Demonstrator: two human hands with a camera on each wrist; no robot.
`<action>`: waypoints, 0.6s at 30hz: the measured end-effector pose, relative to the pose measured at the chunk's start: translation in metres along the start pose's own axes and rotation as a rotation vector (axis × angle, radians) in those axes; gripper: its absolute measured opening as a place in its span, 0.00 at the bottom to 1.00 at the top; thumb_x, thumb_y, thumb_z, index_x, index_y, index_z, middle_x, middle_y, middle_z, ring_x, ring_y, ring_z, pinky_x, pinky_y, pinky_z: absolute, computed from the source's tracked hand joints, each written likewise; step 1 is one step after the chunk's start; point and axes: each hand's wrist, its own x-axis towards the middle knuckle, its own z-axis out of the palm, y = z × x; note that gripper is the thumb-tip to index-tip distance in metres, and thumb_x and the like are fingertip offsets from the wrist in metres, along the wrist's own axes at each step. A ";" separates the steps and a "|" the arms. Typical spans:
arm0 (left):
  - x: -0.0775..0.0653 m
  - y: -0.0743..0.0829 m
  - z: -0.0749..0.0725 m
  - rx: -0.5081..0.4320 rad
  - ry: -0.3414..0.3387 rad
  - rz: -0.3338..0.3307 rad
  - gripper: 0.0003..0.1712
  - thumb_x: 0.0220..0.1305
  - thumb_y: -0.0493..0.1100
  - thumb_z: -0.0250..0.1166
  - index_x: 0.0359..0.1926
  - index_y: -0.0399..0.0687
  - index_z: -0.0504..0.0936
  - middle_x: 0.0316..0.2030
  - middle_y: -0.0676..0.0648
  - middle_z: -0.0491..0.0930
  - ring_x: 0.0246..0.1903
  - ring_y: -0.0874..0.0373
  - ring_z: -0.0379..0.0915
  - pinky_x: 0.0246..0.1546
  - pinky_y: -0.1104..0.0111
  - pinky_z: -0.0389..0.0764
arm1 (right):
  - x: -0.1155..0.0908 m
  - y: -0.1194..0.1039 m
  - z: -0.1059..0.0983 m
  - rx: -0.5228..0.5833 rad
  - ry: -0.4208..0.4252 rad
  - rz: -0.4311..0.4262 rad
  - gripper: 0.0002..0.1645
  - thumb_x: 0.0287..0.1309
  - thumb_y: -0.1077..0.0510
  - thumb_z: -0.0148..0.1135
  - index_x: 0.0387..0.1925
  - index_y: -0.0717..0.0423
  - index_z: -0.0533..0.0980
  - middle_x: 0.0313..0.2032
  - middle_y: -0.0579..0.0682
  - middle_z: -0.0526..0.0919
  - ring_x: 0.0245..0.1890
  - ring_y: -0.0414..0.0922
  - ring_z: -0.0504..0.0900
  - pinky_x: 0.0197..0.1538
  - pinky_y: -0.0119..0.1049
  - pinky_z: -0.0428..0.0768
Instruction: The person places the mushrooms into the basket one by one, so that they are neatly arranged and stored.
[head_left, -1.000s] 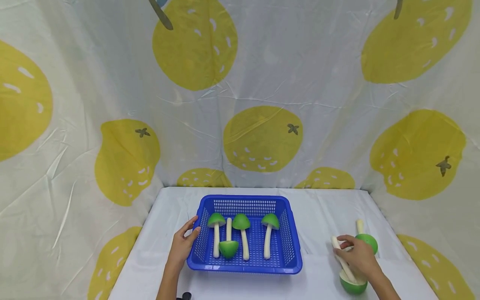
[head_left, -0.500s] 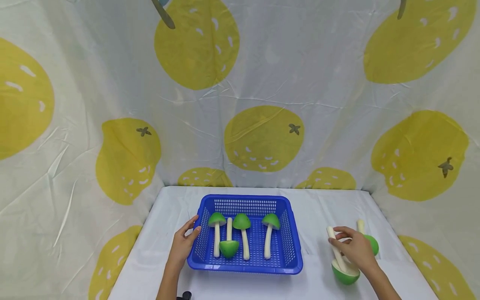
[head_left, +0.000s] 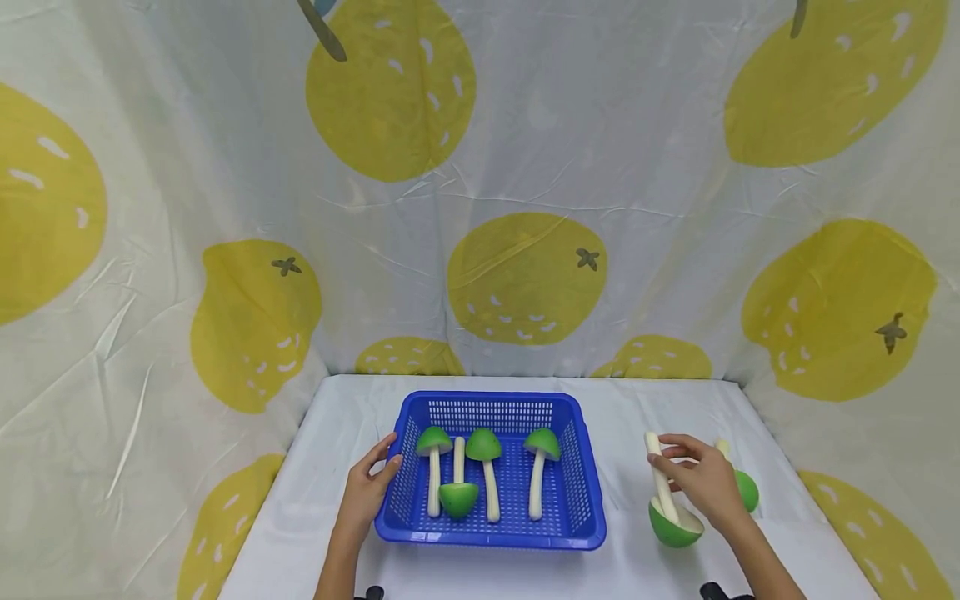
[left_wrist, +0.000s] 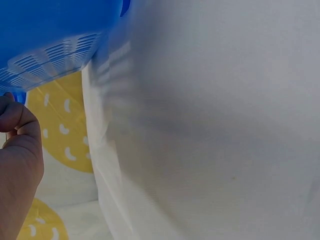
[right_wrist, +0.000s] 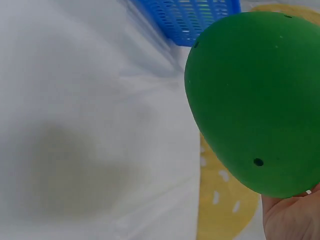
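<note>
A blue plastic basket (head_left: 491,540) stands on the white cloth with several toy mushrooms lying in it, green-capped and white-stemmed. My left hand (head_left: 363,492) grips its left rim; the left wrist view shows curled fingers (left_wrist: 17,117) beside the basket's side (left_wrist: 55,25). To the right of the basket, my right hand (head_left: 705,479) pinches the white stem of another toy mushroom (head_left: 675,532), its cap hanging downward. That cap (right_wrist: 255,105) fills much of the right wrist view and hides most of the hand there.
One more toy mushroom (head_left: 746,490) lies behind my right hand, partly covered by it. A curtain (head_left: 525,275) with yellow lemons closes off the back and both sides of the table (head_left: 637,408). Black wrist devices show at the bottom edge.
My right hand has moved up and leftward with the toy mushroom, toward the basket, and the stem stands more upright. The left hand and basket have stayed in place.
</note>
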 end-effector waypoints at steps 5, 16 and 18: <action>0.000 0.000 0.000 -0.006 0.002 -0.003 0.29 0.71 0.50 0.67 0.71 0.57 0.75 0.57 0.39 0.73 0.45 0.47 0.86 0.40 0.65 0.88 | 0.002 -0.010 0.001 0.041 0.003 -0.002 0.37 0.63 0.43 0.72 0.65 0.59 0.75 0.48 0.59 0.84 0.33 0.33 0.86 0.34 0.35 0.88; 0.000 0.001 -0.001 -0.014 -0.015 0.001 0.30 0.72 0.51 0.67 0.72 0.56 0.74 0.57 0.38 0.72 0.48 0.43 0.85 0.41 0.63 0.88 | 0.007 -0.026 0.003 0.086 0.022 -0.021 0.36 0.63 0.42 0.71 0.65 0.58 0.75 0.49 0.60 0.82 0.34 0.34 0.86 0.35 0.35 0.88; 0.000 0.000 -0.001 -0.015 -0.014 0.002 0.30 0.71 0.50 0.67 0.72 0.57 0.75 0.57 0.38 0.72 0.48 0.43 0.86 0.41 0.63 0.88 | 0.007 -0.028 0.004 0.079 0.031 -0.026 0.36 0.64 0.42 0.71 0.65 0.58 0.75 0.50 0.61 0.82 0.34 0.35 0.86 0.35 0.35 0.88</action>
